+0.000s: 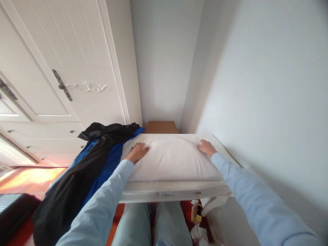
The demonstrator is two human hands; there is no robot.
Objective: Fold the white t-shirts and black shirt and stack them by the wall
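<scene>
A white pillow [171, 159] lies on top of a white mattress [164, 193] in front of me. My left hand [137, 151] rests flat on the pillow's far left corner, fingers spread. At the far right corner, my right hand [206, 147] presses on the pillow with its fingers curled over the edge. Both arms wear light blue sleeves. Neither hand lifts anything.
A black garment [77, 177] and a blue cloth [109, 160] drape over the mattress's left side. A white wardrobe [64, 68] stands at left, a wooden nightstand [161, 127] behind the pillow, a white wall [269, 102] at right. Litter [197, 218] lies on the red floor.
</scene>
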